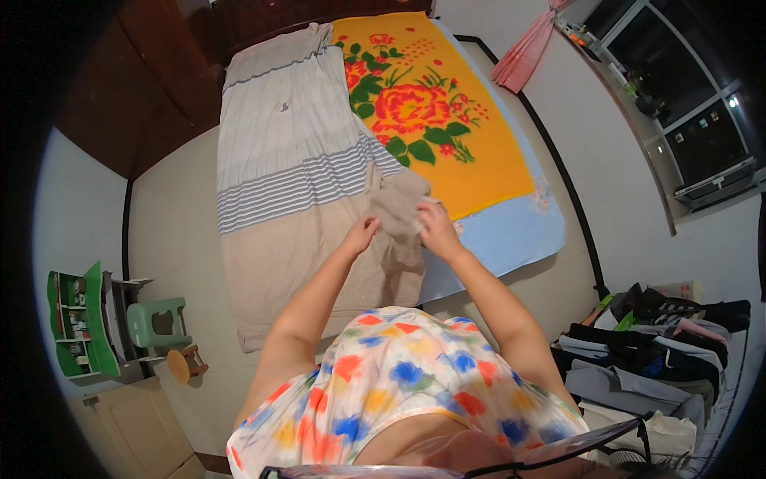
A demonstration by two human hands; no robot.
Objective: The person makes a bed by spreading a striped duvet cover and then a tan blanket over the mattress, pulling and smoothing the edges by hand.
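A thin beige and white bedcover with grey stripes lies over the left half of the bed, its near end hanging past the bed's front edge. Bunched, slightly blurred fabric rises between my hands at the bedcover's right side. My right hand is closed on this bunch from the right. On the other side my left hand is closed in a pinch at the cloth, fingertips against a fold. Beside the bedcover, an orange-yellow blanket with red flowers and green leaves covers the right half, partly tucked under it.
A light blue sheet shows at the bed's near right corner. Heaped clothes stand at the lower right. On the left are a green stool, a small wooden stool and a green shelf. A pink curtain hangs by the window.
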